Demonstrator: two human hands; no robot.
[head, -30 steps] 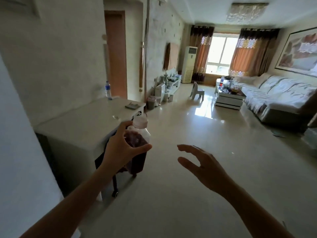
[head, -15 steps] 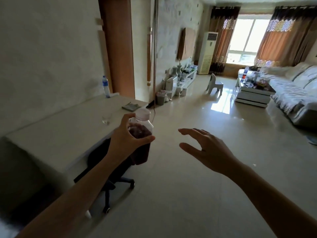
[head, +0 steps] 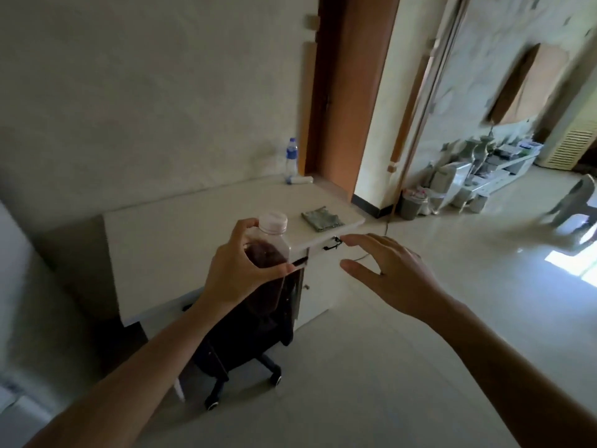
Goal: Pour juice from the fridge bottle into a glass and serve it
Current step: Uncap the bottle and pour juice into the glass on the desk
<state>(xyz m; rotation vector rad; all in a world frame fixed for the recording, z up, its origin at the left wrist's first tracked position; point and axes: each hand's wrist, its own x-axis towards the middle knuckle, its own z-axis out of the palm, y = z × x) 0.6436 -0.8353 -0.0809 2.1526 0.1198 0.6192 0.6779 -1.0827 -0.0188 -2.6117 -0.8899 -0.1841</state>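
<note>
My left hand [head: 240,270] grips a clear plastic juice bottle [head: 269,253] with a pale pink cap, holding it upright in front of me. Dark red juice fills it up to the shoulder. To the right of the bottle my right hand [head: 392,274] hovers empty with its fingers spread, not touching it. Behind the bottle stands a white desk [head: 193,240]. No glass shows on the desk in this frame; my left hand and the bottle hide part of its top.
A water bottle [head: 291,160] stands at the desk's far corner and a folded cloth [head: 321,218] lies near its right end. A black wheeled chair [head: 245,344] is tucked under the desk. A wooden door [head: 349,92] is behind; the tiled floor opens to the right.
The view has swung left and down toward the desk, which is now closer. My left hand still carries the bottle and my right hand stays spread beside it. The glass seen earlier is now hidden.
</note>
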